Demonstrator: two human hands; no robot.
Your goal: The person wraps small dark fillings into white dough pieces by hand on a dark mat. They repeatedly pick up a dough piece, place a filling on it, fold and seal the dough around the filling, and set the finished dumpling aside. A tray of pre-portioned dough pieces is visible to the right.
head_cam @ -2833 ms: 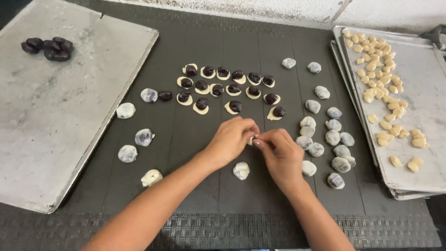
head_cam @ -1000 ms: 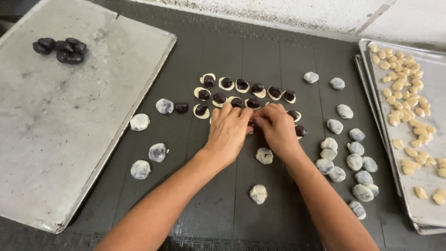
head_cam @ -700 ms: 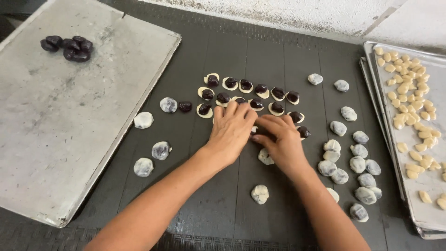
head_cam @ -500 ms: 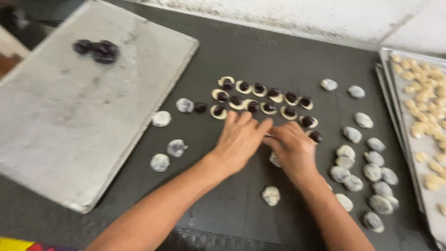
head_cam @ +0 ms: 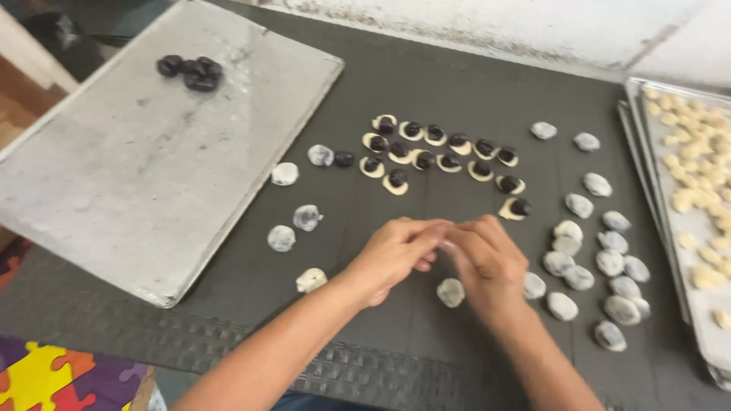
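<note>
My left hand (head_cam: 392,255) and my right hand (head_cam: 487,262) meet fingertip to fingertip over the dark mat (head_cam: 472,76). They are closed around a small dough piece that the fingers mostly hide. Just beyond them lie two rows of flat pale dough rounds (head_cam: 449,148), each topped with a dark ball of filling. One closed, floured dough ball (head_cam: 451,292) sits right below my hands. Several more closed balls (head_cam: 601,262) cluster to the right.
A large grey metal tray (head_cam: 137,190) at the left holds a few dark filling balls (head_cam: 190,70). A few closed balls (head_cam: 307,217) lie beside it. A tray of small pale pieces (head_cam: 697,190) is at the right edge. A coloured puzzle mat (head_cam: 46,377) shows bottom left.
My hands reached forward to the rows of filled rounds, then drew back toward me, joined together. The camera view shifted to the left.
</note>
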